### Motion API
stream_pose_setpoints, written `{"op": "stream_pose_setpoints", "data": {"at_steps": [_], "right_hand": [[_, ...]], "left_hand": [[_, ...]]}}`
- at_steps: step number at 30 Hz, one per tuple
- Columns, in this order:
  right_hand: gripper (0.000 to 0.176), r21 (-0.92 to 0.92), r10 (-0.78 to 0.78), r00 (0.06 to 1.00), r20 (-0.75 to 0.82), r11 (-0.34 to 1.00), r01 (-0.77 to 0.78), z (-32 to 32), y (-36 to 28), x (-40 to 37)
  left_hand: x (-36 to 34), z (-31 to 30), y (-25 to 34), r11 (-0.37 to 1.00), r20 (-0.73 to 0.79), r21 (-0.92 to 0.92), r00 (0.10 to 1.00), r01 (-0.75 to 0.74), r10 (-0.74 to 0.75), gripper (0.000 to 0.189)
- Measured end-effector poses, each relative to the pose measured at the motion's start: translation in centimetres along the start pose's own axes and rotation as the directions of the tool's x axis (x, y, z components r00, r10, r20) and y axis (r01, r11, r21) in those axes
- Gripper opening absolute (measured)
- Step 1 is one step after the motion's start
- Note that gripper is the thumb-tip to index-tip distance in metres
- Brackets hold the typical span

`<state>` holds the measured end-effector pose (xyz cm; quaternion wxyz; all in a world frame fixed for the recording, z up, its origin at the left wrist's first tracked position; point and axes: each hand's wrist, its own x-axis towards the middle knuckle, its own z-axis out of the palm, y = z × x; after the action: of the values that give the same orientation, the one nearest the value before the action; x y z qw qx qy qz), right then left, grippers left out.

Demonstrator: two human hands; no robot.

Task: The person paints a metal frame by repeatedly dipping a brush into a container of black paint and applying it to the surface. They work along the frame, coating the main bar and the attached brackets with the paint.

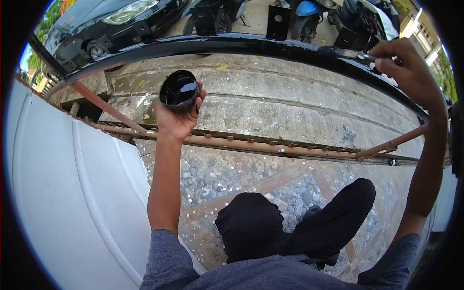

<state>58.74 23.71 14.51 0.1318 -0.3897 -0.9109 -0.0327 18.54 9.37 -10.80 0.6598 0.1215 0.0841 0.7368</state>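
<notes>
My left hand [178,122] is wrapped around a small dark bowl [175,105], holding it up below the rail. Glossy black paint [188,87] lies inside and reflects the light. At the upper right, my right hand [408,70] grips a paintbrush [349,54] by its handle. The dark bristles point left and lie against the black metal rail [222,45], which curves across the top of the view and looks wet and shiny. Whether the bristles press on the rail's top or its near side is hard to tell.
Upright black plates [279,21] stick up along the rail. A brownish lower bar [222,142] runs parallel below it, joined by slanted struts [108,107]. A white panel [63,169] stands at left. Beyond are a dark car [96,29] and motorbikes [309,19]. Pebbled paving [208,179] lies beneath me.
</notes>
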Motion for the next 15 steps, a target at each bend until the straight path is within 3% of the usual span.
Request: {"op": "stream_pose_setpoints", "data": {"at_steps": [2,3,5,9,12,13,15], "right_hand": [[0.024,0.167,0.196,0.978,0.066,0.964,-0.205,-2.1,0.1,-1.2],[0.027,0.222,0.142,0.99,-0.017,0.966,-0.135,-2.3,-0.5,-1.4],[0.032,0.017,-0.089,0.984,-0.157,0.996,0.092,-1.5,-3.2,-0.3],[0.034,0.131,-0.388,0.921,-0.013,0.913,0.387,-0.6,-14.6,4.3],[0.03,-0.021,-0.725,0.639,-0.257,0.665,0.747,4.3,-20.7,8.9],[0.029,-0.057,-0.765,0.584,-0.271,0.618,0.784,5.1,-22.1,10.0],[0.027,-0.06,-0.786,0.573,-0.234,0.6,0.798,6.3,-24.1,11.5]], "left_hand": [[-0.2,-0.3,0.5,0.998,-0.025,0.033,0.998,-0.048,0.049,0.057],[-0.2,-0.1,0.8,0.996,-0.091,0.044,0.993,-0.072,0.076,0.061],[-0.1,0.2,1.4,0.992,-0.166,0.059,0.979,-0.111,0.12,0.068],[-0.4,0.4,2.7,0.984,-0.18,0.054,0.967,-0.171,0.178,0.068],[-0.6,0.6,3.7,0.965,-0.225,0.112,0.94,-0.237,0.257,0.068],[-0.8,0.8,3.9,0.958,-0.25,0.131,0.927,-0.254,0.28,0.068],[-1.1,1.0,4.3,0.945,-0.296,0.171,0.9,-0.28,0.32,0.067]]}}
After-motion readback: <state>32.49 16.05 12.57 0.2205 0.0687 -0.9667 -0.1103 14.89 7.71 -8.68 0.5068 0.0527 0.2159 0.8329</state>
